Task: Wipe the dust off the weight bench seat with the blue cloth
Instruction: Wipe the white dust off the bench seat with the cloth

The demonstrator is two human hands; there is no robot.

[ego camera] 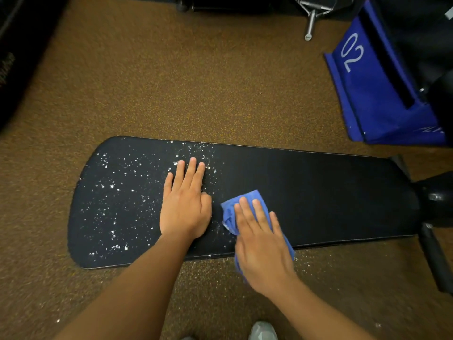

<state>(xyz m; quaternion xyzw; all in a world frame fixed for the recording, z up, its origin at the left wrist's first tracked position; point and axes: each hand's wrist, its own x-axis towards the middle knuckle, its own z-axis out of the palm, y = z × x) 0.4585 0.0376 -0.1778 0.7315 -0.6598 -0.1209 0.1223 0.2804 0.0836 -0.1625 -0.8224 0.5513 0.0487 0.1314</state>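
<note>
The black bench seat (318, 192) runs across the speckled brown floor (196, 82), and white dust (115, 192) is scattered over its wide rounded end at the left, thinning out by the middle. The left hand (185, 204) lies flat on the pad near the middle, fingers straight and together, pointing at the far edge, holding nothing. Just beside it sits the blue cloth (245, 200), bunched up near the front edge, one end hanging over that edge. The right hand (259, 241) presses down on top of the cloth, fingers straight and slightly spread, the cloth poking out beyond the fingertips. The narrow right end is clean. A blue block (372, 94) marked 02 stands on the floor beyond the far right corner.
</note>
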